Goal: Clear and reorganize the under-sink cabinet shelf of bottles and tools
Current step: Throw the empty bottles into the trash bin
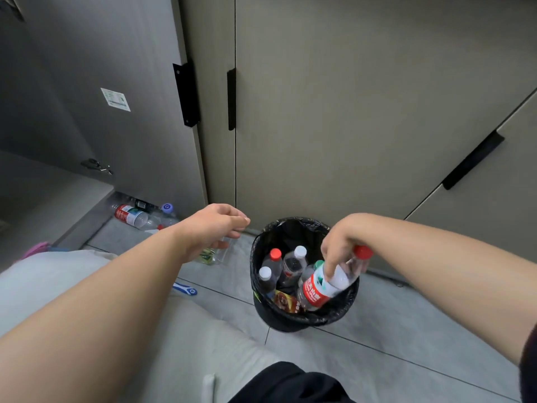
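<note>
Grey-beige cabinet doors (pixel 348 112) with black handles fill the view from 11 to 3 o'clock. An opened door (pixel 101 68) bearing a white sticker stands at 10 o'clock beside the low cabinet shelf (pixel 43 199). Pale tiled floor (pixel 377 330) runs across the lower half.

Just below centre sits a round black bin (pixel 293 221) with a black liner. Three capped bottles stand inside it (one cap red (pixel 275 253), two white (pixel 300 252)).

The main bottle (pixel 318 292) is clear plastic with a red cap and a red-and-white label with a touch of green. It is tilted, with the cap toward 1 o'clock and the base toward 7 o'clock, over the 4 o'clock side of the bin's mouth. The right grip (pixel 338 242) comes down on it from above with its fingers curled round the shoulder just under the cap, so the cap sticks out at the grip's 3 o'clock side and the labelled body hangs below it.

The left grip (pixel 215 225), at 9 o'clock from the bin, is closed from above on a smaller clear bottle (pixel 216 255) with a green-yellow label, which hangs beneath the fingers clear of the bin.

At 9 o'clock in the view, a heap of bottles (pixel 130 215) lies on the floor at the foot of the opened door. A small blue-and-white tool (pixel 186 288) lies on the floor at 8 o'clock from the bin, and a dark tool (pixel 96 165) rests on the shelf.
</note>
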The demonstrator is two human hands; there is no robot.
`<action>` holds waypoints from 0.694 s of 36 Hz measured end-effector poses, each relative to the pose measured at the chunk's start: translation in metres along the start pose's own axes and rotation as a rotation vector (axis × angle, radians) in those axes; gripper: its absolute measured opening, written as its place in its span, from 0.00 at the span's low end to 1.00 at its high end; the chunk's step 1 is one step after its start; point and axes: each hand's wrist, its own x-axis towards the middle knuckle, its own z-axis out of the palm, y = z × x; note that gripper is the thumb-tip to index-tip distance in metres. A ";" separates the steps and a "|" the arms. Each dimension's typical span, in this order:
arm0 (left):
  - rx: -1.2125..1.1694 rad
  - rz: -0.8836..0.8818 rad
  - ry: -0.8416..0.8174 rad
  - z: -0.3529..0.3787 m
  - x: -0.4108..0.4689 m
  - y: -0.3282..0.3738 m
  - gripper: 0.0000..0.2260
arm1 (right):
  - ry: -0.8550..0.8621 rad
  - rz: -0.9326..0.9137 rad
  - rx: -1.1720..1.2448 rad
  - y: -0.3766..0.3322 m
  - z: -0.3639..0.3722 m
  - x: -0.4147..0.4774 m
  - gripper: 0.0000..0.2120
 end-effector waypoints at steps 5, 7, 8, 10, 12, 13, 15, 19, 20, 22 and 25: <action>0.036 -0.017 0.001 0.000 0.000 -0.003 0.09 | 0.070 -0.020 0.042 -0.038 0.040 0.046 0.28; 0.034 -0.028 0.001 -0.001 -0.001 -0.004 0.09 | 0.114 -0.047 0.006 -0.053 0.052 0.059 0.26; 0.033 -0.034 0.001 -0.002 -0.001 -0.005 0.09 | 0.137 -0.057 -0.007 -0.059 0.056 0.065 0.25; 0.039 -0.047 0.003 -0.003 -0.001 -0.006 0.10 | 0.179 -0.082 0.010 -0.065 0.063 0.075 0.22; 0.050 -0.054 0.003 -0.005 -0.001 -0.007 0.10 | 0.200 -0.110 0.059 -0.067 0.066 0.085 0.17; 0.052 -0.056 0.005 -0.005 -0.001 -0.007 0.10 | 0.200 -0.117 0.093 -0.067 0.068 0.089 0.15; 0.055 -0.062 0.011 -0.006 -0.001 -0.006 0.10 | 0.189 -0.128 0.166 -0.066 0.068 0.097 0.13; 0.071 -0.066 0.038 -0.009 -0.001 -0.005 0.09 | 0.164 -0.175 0.283 -0.065 0.063 0.102 0.16; 0.075 -0.065 0.052 -0.009 -0.001 -0.005 0.08 | 0.157 -0.182 0.308 -0.064 0.061 0.101 0.20; 0.075 -0.060 0.077 -0.010 0.000 -0.005 0.08 | 0.140 -0.184 0.382 -0.063 0.055 0.101 0.28; 0.071 -0.045 0.107 -0.014 0.002 -0.006 0.07 | 0.129 -0.173 0.399 -0.061 0.043 0.093 0.32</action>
